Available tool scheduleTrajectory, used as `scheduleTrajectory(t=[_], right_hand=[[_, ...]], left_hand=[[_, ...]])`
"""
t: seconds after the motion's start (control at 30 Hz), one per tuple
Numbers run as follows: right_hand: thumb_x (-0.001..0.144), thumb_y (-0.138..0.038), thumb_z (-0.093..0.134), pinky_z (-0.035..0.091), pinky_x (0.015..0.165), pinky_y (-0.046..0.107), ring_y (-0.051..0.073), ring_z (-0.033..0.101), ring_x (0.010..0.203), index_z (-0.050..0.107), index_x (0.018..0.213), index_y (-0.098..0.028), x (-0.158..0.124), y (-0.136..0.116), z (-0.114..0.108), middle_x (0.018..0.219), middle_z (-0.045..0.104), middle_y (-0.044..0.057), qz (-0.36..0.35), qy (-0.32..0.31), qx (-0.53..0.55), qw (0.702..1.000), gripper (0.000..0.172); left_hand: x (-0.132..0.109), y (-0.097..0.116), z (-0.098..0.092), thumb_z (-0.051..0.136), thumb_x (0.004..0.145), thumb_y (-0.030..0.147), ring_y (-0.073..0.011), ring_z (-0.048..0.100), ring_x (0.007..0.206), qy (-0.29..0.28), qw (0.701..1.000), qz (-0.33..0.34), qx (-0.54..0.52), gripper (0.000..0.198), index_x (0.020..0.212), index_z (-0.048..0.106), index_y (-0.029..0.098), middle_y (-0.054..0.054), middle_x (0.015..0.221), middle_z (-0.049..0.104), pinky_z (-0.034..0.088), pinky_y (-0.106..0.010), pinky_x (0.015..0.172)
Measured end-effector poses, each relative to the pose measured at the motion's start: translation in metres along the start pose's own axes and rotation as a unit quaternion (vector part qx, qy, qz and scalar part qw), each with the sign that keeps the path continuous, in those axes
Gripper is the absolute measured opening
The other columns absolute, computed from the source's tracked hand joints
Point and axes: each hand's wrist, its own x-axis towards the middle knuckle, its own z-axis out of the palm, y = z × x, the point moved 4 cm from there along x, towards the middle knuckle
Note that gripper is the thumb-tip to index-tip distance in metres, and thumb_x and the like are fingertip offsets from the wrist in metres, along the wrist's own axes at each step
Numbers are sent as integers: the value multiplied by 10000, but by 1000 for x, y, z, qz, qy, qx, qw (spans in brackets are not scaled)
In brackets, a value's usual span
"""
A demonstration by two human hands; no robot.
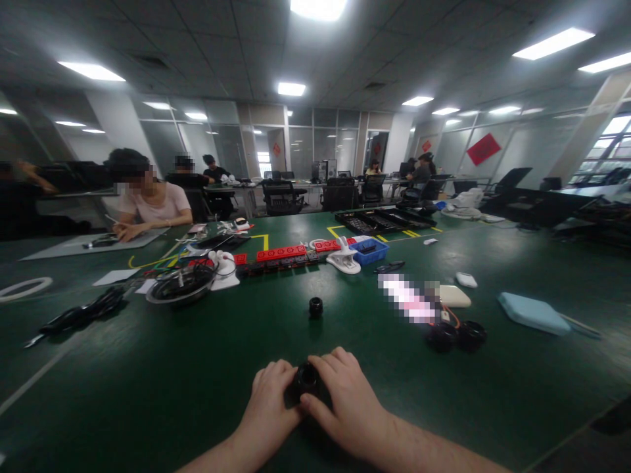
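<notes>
At the near side of the green table, a black cylindrical part (308, 375) with a round opening on top sits between my two hands. My left hand (270, 402) closes on its left side, fingers bent. From the right, my right hand (345, 395) wraps it with thumb and fingers. The lower portion of the part is hidden by the hands, and its exact kind cannot be made out. Straight ahead of them stands a smaller-looking black cylindrical piece (315, 307), upright and touched by neither hand.
Across the green table (197, 368) lie a row of red blocks (282, 253), a blue basket (371, 251), a metal bowl (180, 287), and black cables (83, 314). To the right are a light blue case (532, 311) and black round parts (456, 334). A person (150, 203) sits far left.
</notes>
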Motion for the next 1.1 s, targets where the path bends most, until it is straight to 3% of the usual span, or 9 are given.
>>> scheduleTrajectory(t=[0.77,1.1], right_hand=[[685,-319,667,315,776,312,202,428,876,553,1034,-200,7,-3,0,920,592,18,-16,-35,-15,999,385],[661,-325,699,309,786,309,192,410,889,558,1028,-224,7,1,-5,957,564,8,-70,-79,21,994,406]], left_hand=[[-4,6,1,500,600,155,-186,464,837,-16,999,29,14,168,750,557,207,2,861,536,339,-297,752],[-3,4,5,622,642,302,-190,466,826,-22,998,64,9,193,793,572,193,-14,861,536,353,-298,742]])
